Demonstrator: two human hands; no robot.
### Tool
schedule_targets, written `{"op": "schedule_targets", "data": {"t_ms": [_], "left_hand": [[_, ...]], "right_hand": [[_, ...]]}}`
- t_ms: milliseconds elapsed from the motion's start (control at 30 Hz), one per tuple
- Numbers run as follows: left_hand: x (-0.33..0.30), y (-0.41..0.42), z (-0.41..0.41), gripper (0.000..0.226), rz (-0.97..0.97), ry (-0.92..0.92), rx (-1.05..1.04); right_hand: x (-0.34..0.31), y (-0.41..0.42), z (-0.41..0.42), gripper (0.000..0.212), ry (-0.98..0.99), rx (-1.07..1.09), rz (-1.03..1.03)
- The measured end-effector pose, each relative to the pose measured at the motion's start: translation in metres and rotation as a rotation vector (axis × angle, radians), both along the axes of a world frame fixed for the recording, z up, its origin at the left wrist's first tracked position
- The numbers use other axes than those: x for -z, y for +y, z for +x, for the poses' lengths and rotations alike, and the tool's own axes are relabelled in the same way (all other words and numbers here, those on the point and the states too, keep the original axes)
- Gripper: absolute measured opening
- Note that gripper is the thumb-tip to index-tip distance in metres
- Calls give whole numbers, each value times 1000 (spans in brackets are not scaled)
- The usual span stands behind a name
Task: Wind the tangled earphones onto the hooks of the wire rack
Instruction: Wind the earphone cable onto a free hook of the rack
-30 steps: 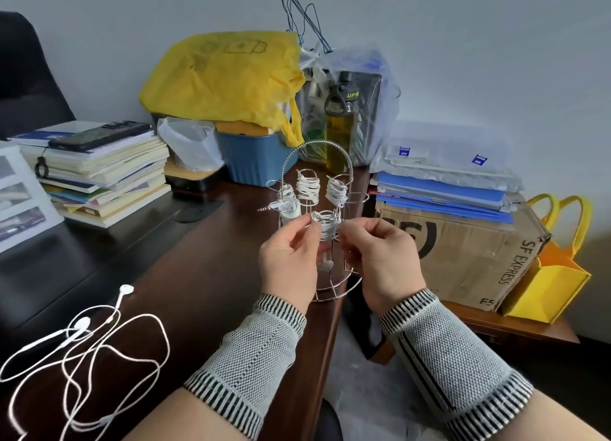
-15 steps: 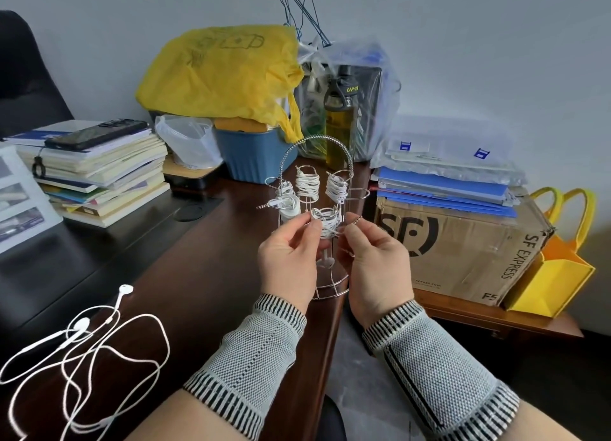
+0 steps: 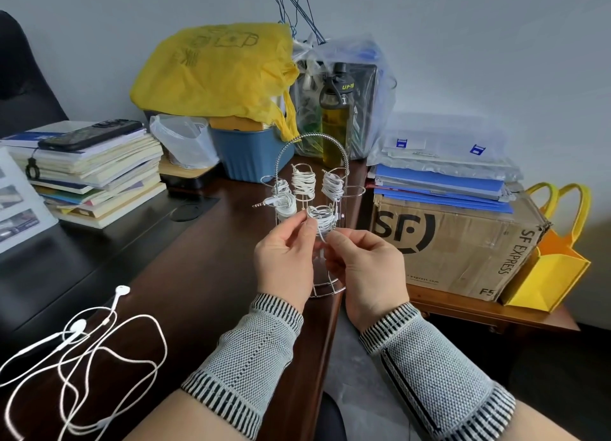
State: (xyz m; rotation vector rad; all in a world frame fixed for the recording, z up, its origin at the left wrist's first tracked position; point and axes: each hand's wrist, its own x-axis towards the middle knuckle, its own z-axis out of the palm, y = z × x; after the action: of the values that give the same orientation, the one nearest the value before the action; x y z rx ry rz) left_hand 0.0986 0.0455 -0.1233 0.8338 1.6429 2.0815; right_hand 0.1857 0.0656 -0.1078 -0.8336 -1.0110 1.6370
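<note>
Winding is near its end on the lowest front hook of the wire rack [image 3: 313, 149], which stands at the centre of the frame on the edge of the dark wooden desk [image 3: 198, 275]. The left hand [image 3: 284, 262] pinches the side of the white cable bundle [image 3: 321, 220] on that hook between thumb and forefinger, while the right hand [image 3: 365, 265] pinches a short free tail of cord just below the bundle. Four more coils already sit on hooks higher up, one with a jack plug sticking out to the left. My guess is that the next move calls for tucking or looping that last tail so the coil does not spring loose, with the left fingers steadying the turns. A further set of tangled earphones [image 3: 79, 348] lies loose at the lower left of the frame, well apart from the rack, so the task looks unfinished. Both hands cover the rack's lower stem and most of its base ring, and where the tail ends inside the right hand's fingers cannot be made out. Whether any hook at the back stands free is hard to tell.
</note>
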Motion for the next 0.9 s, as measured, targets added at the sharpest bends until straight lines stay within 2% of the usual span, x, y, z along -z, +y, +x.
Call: {"op": "schedule_targets", "data": {"t_ms": [267, 500, 667, 900], "left_hand": [[-1, -1, -2, 24, -53, 117, -68], [-2, -2, -1, 23, -64, 89, -57], [-2, -2, 0, 20, -54, 79, -40], [-4, -3, 2, 22, -35, 44, -13]], "right_hand": [[-2, 0, 0, 15, -113, -1, 106], [8, 7, 0, 15, -428, 134, 420], [6, 9, 2, 17, -518, 189, 576], [10, 15, -2, 16, -525, 203, 526]]}}
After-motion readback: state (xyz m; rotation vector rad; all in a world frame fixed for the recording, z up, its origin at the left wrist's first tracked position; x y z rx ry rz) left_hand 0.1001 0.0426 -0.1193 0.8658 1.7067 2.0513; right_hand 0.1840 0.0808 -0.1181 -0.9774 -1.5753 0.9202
